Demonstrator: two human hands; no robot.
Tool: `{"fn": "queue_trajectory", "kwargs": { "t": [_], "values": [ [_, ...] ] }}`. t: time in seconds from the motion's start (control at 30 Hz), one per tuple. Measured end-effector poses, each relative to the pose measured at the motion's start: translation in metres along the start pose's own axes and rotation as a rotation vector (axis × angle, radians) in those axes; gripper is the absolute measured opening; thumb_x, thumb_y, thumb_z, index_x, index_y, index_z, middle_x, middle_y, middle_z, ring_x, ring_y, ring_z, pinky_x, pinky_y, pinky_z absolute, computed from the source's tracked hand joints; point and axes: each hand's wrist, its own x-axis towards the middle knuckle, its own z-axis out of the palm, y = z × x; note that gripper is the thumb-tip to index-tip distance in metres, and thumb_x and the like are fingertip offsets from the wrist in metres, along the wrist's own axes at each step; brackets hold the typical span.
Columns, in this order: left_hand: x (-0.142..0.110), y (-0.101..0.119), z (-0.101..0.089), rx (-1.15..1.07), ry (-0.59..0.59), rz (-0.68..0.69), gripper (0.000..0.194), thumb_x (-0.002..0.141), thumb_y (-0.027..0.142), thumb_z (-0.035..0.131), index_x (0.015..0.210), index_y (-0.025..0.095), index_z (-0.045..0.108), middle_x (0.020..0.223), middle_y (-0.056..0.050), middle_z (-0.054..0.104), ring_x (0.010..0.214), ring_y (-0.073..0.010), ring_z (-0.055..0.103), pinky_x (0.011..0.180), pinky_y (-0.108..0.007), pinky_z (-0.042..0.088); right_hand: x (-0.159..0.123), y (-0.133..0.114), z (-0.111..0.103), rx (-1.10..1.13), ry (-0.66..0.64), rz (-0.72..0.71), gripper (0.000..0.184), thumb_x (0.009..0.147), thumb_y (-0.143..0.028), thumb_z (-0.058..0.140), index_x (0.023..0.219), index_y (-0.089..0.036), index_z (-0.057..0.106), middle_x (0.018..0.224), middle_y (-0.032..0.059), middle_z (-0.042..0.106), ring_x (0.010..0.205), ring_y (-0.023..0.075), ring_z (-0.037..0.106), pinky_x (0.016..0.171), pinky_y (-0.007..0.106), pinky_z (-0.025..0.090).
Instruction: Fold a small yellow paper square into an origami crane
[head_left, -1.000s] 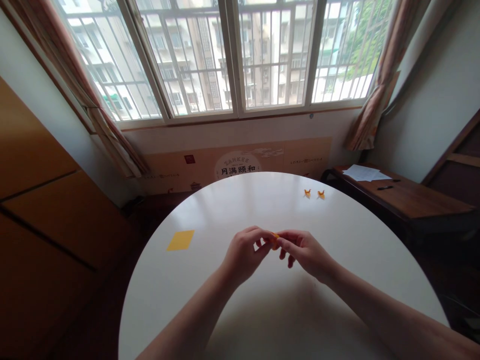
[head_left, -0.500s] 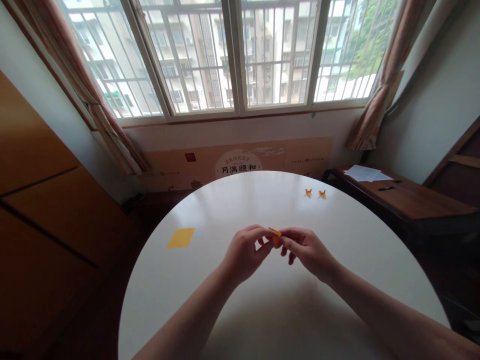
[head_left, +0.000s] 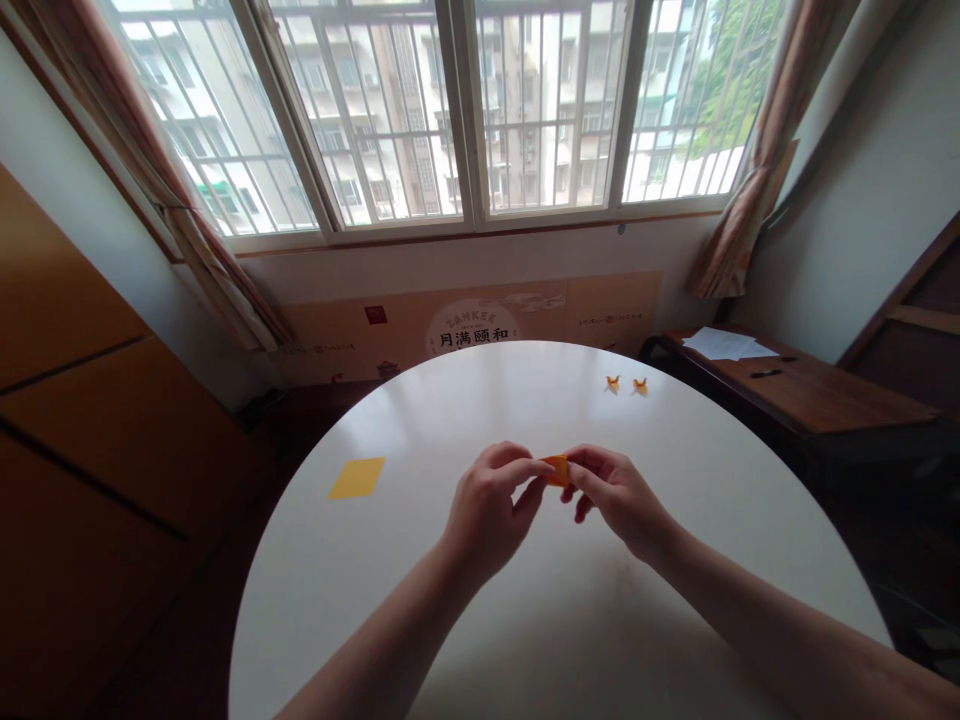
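Note:
A small folded piece of orange-yellow paper (head_left: 557,470) is held up above the table between both hands. My left hand (head_left: 495,500) pinches its left edge between thumb and index finger. On the other side, my right hand (head_left: 611,495) grips the right edge, with thumb on the near face and some lower fingers curled beneath. Part of the paper is covered by the fingertips. To the left lies a flat yellow paper sheet (head_left: 357,478). Two small folded paper birds, one on the left (head_left: 613,383) and one on the right (head_left: 640,386), stand toward the far right.
The round white table (head_left: 315,600) fills the foreground. Beyond its right edge, a wooden side table (head_left: 832,390) bears white papers (head_left: 724,344) and a dark pen (head_left: 766,374). A printed panel (head_left: 405,310) stands under the barred window, and a wooden cabinet (head_left: 67,400) is at the left.
The folded paper has been turned and now shows a wider, flatter face between the fingertips. My hands have drawn slightly apart; the sheet and birds stay in place.

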Motion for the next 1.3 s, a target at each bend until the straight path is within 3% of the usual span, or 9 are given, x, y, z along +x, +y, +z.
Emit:
{"fn": "queue_trajectory", "kwargs": {
  "t": [0.13, 0.33, 0.5, 0.7, 0.93, 1.3],
  "values": [
    [0.002, -0.001, 0.000, -0.172, -0.031, -0.181, 0.014, 0.087, 0.020, 0.063, 0.093, 0.020, 0.076, 0.104, -0.009, 0.069, 0.074, -0.0157, 0.065, 0.058, -0.024, 0.053, -0.001, -0.002, 0.002, 0.070, -0.011, 0.045, 0.029, 0.082, -0.043, 0.069, 0.091, -0.016, 0.069, 0.078, 0.0047, 0.067, 0.065, 0.0173, 0.064, 0.045, 0.024, 0.051],
    [0.005, 0.001, 0.003, -0.489, -0.130, -0.379, 0.017, 0.081, 0.019, 0.063, 0.095, 0.015, 0.074, 0.091, -0.009, 0.075, 0.080, -0.0192, 0.067, 0.054, -0.022, 0.050, -0.002, -0.003, 0.002, 0.098, -0.023, 0.072, 0.029, 0.081, -0.042, 0.070, 0.092, -0.016, 0.067, 0.074, 0.0033, 0.066, 0.064, 0.0163, 0.063, 0.046, 0.024, 0.051],
    [0.007, -0.002, 0.002, -0.627, -0.203, -0.519, 0.029, 0.079, 0.025, 0.068, 0.104, 0.014, 0.073, 0.098, -0.011, 0.075, 0.075, -0.0178, 0.064, 0.050, -0.021, 0.046, -0.002, 0.000, -0.001, 0.093, -0.022, 0.002, 0.040, 0.081, -0.033, 0.072, 0.117, -0.022, 0.060, 0.078, 0.0005, 0.068, 0.064, 0.0160, 0.064, 0.046, 0.024, 0.053],
    [0.010, -0.002, -0.002, -0.779, -0.211, -0.628, 0.029, 0.077, 0.030, 0.071, 0.100, 0.013, 0.076, 0.086, -0.009, 0.073, 0.070, -0.0144, 0.059, 0.050, -0.020, 0.045, -0.002, -0.002, -0.003, -0.022, -0.038, -0.082, 0.018, 0.078, -0.028, 0.072, 0.093, -0.018, 0.069, 0.079, 0.0037, 0.069, 0.066, 0.0169, 0.065, 0.046, 0.025, 0.054],
    [0.010, -0.005, -0.003, -0.838, -0.210, -0.627, 0.029, 0.078, 0.036, 0.074, 0.098, 0.014, 0.077, 0.084, -0.007, 0.072, 0.070, -0.0136, 0.058, 0.050, -0.019, 0.044, -0.002, -0.002, -0.005, -0.044, -0.045, -0.099, 0.024, 0.082, -0.036, 0.073, 0.098, -0.017, 0.073, 0.078, 0.0058, 0.071, 0.067, 0.0178, 0.065, 0.048, 0.027, 0.056],
    [0.006, -0.011, 0.004, -0.683, -0.244, -0.521, 0.033, 0.077, 0.021, 0.071, 0.109, 0.016, 0.074, 0.095, -0.008, 0.075, 0.069, -0.0140, 0.060, 0.049, -0.019, 0.044, -0.001, -0.007, -0.003, -0.092, -0.040, -0.176, 0.018, 0.085, -0.034, 0.071, 0.094, -0.019, 0.071, 0.096, 0.0080, 0.066, 0.087, 0.0216, 0.062, 0.054, 0.027, 0.057]
  ]
}}
